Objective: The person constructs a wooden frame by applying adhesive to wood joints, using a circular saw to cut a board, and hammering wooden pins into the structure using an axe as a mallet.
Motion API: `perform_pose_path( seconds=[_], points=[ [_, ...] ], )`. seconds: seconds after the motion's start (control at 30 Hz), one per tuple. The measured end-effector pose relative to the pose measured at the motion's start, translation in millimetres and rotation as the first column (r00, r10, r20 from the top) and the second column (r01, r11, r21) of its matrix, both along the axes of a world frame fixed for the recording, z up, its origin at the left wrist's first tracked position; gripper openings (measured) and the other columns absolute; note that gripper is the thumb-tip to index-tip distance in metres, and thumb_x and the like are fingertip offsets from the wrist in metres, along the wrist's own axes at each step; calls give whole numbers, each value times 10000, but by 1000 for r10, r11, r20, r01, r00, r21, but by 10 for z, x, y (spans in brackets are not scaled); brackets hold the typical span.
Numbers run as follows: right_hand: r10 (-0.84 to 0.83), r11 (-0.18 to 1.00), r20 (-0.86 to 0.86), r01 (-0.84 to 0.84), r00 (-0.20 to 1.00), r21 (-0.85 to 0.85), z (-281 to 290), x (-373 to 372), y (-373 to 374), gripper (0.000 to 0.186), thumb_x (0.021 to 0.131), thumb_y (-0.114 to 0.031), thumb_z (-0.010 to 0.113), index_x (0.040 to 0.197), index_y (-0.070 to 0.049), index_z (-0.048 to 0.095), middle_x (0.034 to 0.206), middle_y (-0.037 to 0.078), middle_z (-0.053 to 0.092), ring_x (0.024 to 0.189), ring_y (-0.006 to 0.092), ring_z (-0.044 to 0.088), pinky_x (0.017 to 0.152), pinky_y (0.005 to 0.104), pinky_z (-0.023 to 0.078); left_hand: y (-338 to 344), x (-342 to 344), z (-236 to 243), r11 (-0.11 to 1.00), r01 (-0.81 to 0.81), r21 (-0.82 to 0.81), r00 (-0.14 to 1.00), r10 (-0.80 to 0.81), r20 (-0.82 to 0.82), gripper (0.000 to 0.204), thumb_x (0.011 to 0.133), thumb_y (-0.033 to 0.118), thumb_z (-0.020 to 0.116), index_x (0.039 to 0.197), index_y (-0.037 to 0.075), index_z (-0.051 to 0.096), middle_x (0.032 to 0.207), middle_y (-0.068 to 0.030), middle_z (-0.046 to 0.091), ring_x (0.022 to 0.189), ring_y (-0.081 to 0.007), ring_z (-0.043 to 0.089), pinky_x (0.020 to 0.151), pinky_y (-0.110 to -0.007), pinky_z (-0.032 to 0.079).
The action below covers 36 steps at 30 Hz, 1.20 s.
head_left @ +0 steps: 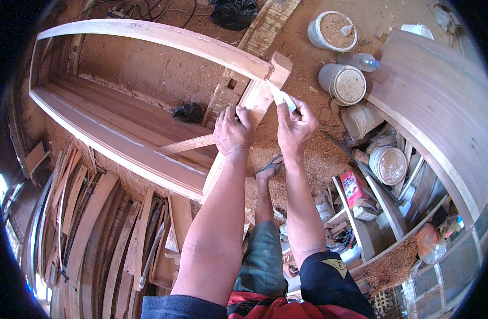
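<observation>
A long wooden frame (164, 34) with a curved far side stretches from the left toward my hands. A short wooden end piece (258, 97) joins its right end, near a corner. My left hand (234, 130) lies against this end piece, its fingers curled; a small dark bit shows between them, too hidden to name. Beside it, my right hand (297, 127) pinches a thin white flat piece (281, 98). The white piece narrows to a tip that reaches the frame's corner joint. A narrow wooden brace (188, 144) slants inside the frame beside my left hand.
Wood strips (92, 212) lie stacked at lower left. Buckets (342, 84) and a plastic bottle (365, 62) stand to the right, beside a broad curved wooden panel (435, 90). Near my feet is sawdust. A red box (355, 187) sits among shelves at lower right.
</observation>
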State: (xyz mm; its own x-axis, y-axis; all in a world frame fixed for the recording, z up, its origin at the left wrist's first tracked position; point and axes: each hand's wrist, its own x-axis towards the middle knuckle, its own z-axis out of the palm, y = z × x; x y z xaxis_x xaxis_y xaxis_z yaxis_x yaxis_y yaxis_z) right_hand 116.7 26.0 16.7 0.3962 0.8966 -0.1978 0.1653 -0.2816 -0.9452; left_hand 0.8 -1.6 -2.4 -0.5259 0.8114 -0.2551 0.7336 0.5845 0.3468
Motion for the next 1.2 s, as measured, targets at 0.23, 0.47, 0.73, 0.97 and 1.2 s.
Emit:
perform_pose_path(
  seconds=[0.23, 0.47, 0.73, 0.97, 1.2],
  points=[
    [-14, 1000, -38, 14, 999, 5, -39, 4, -17, 172, 851, -71, 740, 974, 39, 691, 872, 94, 705, 759, 101, 619, 673, 262, 498, -6, -6, 7, 999, 12, -29, 999, -11, 32, 348, 955, 343, 459, 876, 63, 649, 904, -169, 663, 880, -396, 634, 772, -498, 488],
    [5, 1000, 22, -5, 1000, 0, 10, -2, 3, 171, 850, -86, 747, 963, 31, 693, 842, 76, 696, 707, 85, 574, 625, 257, 465, -2, -8, 4, 1000, 4, -25, 999, -4, 32, 370, 969, 348, 435, 901, 64, 663, 928, -182, 665, 887, -415, 629, 781, -507, 481],
    [-2, 1000, 28, 2, 1000, 3, -76, 16, -24, 178, 839, -111, 762, 952, 12, 701, 798, 53, 674, 653, 84, 522, 603, 257, 439, -2, -1, -5, 1000, 4, -21, 1000, -3, 17, 290, 934, 325, 503, 860, 85, 650, 867, -139, 663, 880, -351, 645, 767, -472, 502],
    [-14, 1000, -7, 14, 1000, 2, -80, 8, -18, 177, 842, -105, 759, 961, 13, 702, 793, 51, 667, 678, 82, 542, 616, 255, 450, -10, 0, -16, 1000, 2, -27, 1000, -2, -4, 287, 934, 327, 506, 881, 86, 652, 879, -136, 664, 883, -347, 647, 767, -470, 503],
    [-7, 1000, -44, 7, 999, 8, -110, 18, -34, 174, 853, -85, 750, 971, 28, 692, 837, 66, 688, 706, 80, 563, 627, 249, 459, -3, -1, -16, 1000, 7, -16, 1000, -7, 11, 297, 933, 323, 505, 853, 76, 648, 876, -139, 666, 885, -353, 645, 768, -475, 500]
  ],
)
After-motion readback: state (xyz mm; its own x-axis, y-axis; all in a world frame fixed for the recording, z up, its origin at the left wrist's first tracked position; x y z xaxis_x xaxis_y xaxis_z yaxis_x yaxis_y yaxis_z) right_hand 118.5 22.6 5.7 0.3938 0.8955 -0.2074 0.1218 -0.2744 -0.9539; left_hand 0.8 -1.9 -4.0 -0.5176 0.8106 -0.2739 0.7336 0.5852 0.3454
